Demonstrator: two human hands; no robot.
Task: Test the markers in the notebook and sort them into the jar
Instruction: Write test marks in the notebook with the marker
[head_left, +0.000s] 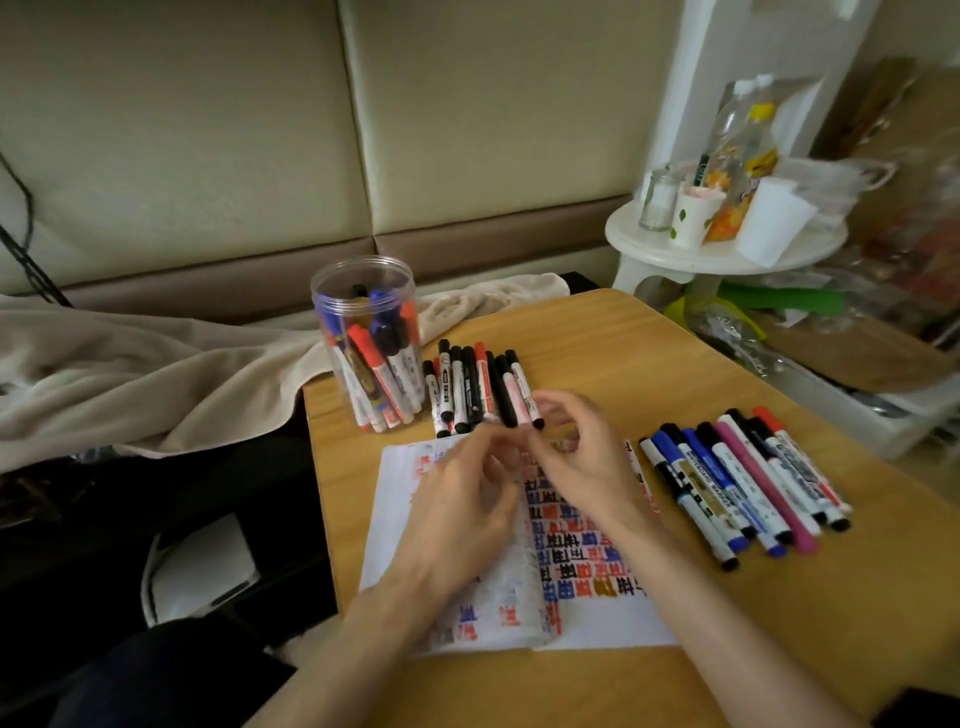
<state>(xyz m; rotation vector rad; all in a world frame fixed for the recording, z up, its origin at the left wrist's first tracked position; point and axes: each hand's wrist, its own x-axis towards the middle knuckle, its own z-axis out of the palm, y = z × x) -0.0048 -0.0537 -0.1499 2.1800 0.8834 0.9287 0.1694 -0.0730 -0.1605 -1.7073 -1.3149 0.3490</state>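
An open notebook (597, 618) lies on the wooden table (675, 358), its pages full of red, blue and black test marks. My left hand (462, 504) and my right hand (576, 457) meet above its top edge. Their curled fingertips pinch a small pale marker (519, 451), which is blurred and mostly hidden. A clear plastic jar (371, 338) with several markers inside stands open at the table's back left. One row of markers (475, 387) lies beside the jar. A second row of markers (743, 483) lies right of the notebook.
One white marker (641, 475) lies along the notebook's right edge. A beige blanket (156, 379) is draped left of the table and behind the jar. A white round stool (722, 249) with cups, a glass jar and bags stands at the back right.
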